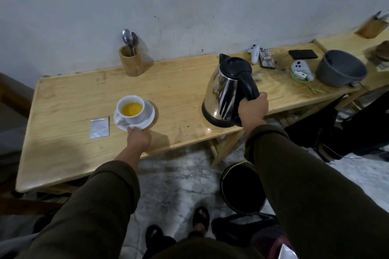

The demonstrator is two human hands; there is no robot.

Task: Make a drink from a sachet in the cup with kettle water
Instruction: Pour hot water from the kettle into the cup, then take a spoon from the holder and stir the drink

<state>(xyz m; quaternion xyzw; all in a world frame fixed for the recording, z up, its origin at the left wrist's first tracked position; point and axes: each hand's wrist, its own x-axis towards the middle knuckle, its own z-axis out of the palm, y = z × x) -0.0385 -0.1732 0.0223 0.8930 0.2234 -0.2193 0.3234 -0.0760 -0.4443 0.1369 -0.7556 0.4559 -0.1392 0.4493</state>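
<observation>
Steel and black plastic fill my right hand [253, 107], whose grip is wrapped tight round the handle of the electric kettle [228, 92]; the kettle stands upright on the pale wooden worktop [69, 94], well to the right of the cup, where its hot body is clear of my other arm. My left hand [139, 137] steadies things: its grip pinches the near rim of the white saucer [150, 116], so the white cup [131, 109] on it cannot slide. That cup holds yellow liquid, so I judge the water is in and stirring may remain. The silver sachet [99, 127] lies flat just left of the saucer, apart from it; I cannot tell whether it is torn. By count: one kettle, one cup, one saucer, one sachet, and two spoons [129, 39] standing bowl-up in one wooden holder [131, 62] against the wall, handy for stirring.
</observation>
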